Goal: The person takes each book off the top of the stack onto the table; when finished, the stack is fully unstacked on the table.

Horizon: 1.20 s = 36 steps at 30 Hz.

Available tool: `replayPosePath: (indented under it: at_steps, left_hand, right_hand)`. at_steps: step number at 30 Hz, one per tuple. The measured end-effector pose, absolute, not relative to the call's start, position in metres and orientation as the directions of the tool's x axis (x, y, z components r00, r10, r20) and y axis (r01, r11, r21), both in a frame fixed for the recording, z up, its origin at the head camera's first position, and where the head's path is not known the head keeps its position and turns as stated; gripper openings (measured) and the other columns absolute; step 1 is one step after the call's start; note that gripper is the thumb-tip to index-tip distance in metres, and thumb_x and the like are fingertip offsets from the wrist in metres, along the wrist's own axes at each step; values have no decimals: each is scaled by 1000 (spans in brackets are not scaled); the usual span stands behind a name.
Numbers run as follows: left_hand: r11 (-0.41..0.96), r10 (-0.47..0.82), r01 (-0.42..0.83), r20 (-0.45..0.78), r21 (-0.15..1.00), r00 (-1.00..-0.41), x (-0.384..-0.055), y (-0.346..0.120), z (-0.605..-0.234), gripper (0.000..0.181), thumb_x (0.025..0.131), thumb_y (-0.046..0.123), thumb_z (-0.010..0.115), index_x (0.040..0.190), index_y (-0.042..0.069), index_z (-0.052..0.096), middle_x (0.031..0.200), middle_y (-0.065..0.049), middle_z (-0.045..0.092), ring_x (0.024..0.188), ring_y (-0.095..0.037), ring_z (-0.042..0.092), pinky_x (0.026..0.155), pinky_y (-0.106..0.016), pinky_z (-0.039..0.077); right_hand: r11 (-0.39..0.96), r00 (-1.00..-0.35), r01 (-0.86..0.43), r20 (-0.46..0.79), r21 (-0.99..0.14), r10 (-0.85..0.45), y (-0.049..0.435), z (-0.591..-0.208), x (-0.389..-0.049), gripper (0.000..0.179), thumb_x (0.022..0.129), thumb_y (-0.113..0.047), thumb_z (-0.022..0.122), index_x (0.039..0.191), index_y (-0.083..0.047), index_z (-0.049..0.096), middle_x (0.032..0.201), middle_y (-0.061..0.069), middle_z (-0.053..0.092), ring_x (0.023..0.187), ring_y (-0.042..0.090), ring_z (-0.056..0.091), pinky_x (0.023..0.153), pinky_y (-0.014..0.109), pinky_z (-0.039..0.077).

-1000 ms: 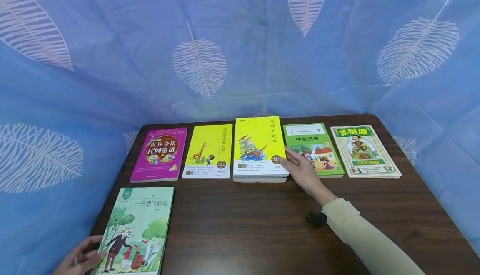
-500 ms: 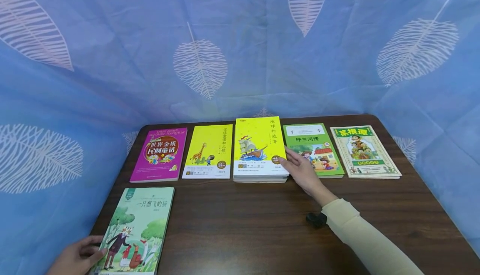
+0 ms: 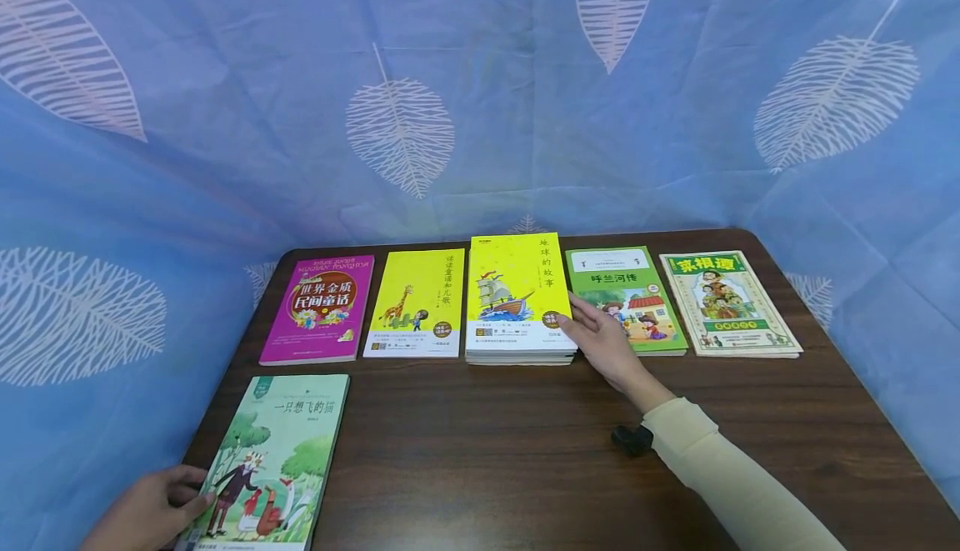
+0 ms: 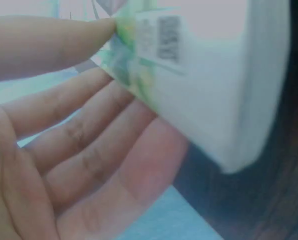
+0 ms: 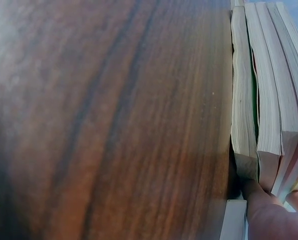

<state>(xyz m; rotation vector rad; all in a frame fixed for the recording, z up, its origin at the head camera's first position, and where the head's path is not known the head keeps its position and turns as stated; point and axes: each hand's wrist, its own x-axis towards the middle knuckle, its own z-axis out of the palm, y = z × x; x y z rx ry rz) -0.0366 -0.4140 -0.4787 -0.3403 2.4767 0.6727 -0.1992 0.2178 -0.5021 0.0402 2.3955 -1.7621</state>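
Note:
In the head view my left hand [image 3: 150,505] grips the left edge of a pale green picture-cover book [image 3: 273,459] at the table's front left. Thumb above and fingers beneath hold that book [image 4: 208,75] in the left wrist view, where a barcode label shows blurred. My right hand [image 3: 611,351] holds the right side of a stack of books [image 3: 517,301], topped by a yellow cover with a sailing ship. The right wrist view shows the stack's page edges [image 5: 271,90] with fingers [image 5: 268,210] against its side; the fingertips are partly hidden.
A magenta book [image 3: 318,313] and a yellow giraffe book [image 3: 416,305] lie left of the stack. Right of it lie a green book [image 3: 637,284] and a cream-and-green book [image 3: 731,301]. Behind the brown table [image 3: 480,451] hangs a blue leaf-patterned cloth [image 3: 480,117].
My left hand has shifted slightly to the left, and the pale green book has turned a little, its upper left corner moving right. My right hand and the stack have stayed put.

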Motion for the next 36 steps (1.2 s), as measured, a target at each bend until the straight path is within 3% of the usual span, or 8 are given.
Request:
replayPosePath:
  at_steps: [6,10,13,17,20,27,36]
  left_hand:
    - [874,-117,-343,-536,345,-836,-40,-410,-474,52,90,39,81,115,-6,70,92,-3,74,82,-21,70,71,-43,59]
    - [868,-153,-337,-449,365,-880,-46,-397,-470,60,92,47,78,119,-5,68,93,-3,76,80,-17,70,68,-41,57]
    - [852,-179,-312,-326,421,-928,-54,-375,-464,64,95,54,72,126,-2,68,101,-9,78,82,-17,72,67,-37,58]
    - [811,-202,-237,-123,536,-972,-68,-331,-460,60,99,55,68,132,4,68,117,-19,75,96,-29,76,71,-37,62]
    - [761,-193,-170,-32,627,-981,-82,-297,-460,57,100,53,67,134,7,68,128,-21,72,111,-39,73,79,-43,65]
    - [649,-53,-93,-77,755,-996,-128,-224,-464,72,96,60,68,146,9,58,144,-19,65,131,-39,64,104,-54,58]
    - [595,66,-81,-148,800,-987,-184,-133,-470,87,89,74,67,152,17,53,151,-11,61,137,-36,62,107,-53,57]
  right_hand:
    - [301,-985,114,-147,-947,-89,219,-501,-197,76,103,-50,65,166,-23,32,165,12,45,151,30,48,114,41,46]
    - [303,-986,94,-132,-948,-106,219,-500,-198,75,104,-48,63,166,-21,31,166,15,43,150,31,48,114,41,45]
    - [306,-986,91,-128,-948,-103,219,-501,-199,74,104,-47,63,166,-21,31,165,15,44,150,30,48,114,40,46]
    - [311,-986,105,-140,-944,-91,219,-502,-200,74,104,-47,64,166,-22,32,165,14,45,150,30,49,114,41,46]
    - [310,-985,117,-150,-944,-84,218,-503,-199,73,103,-46,65,165,-24,34,164,12,47,150,29,49,114,41,47]
    - [321,-986,121,-150,-939,-70,219,-504,-198,73,103,-48,65,165,-26,34,165,11,46,151,29,48,116,43,46]
    - [333,-990,82,-116,-939,-84,216,-501,-193,75,104,-48,62,167,-22,30,165,15,45,150,31,48,117,46,45]
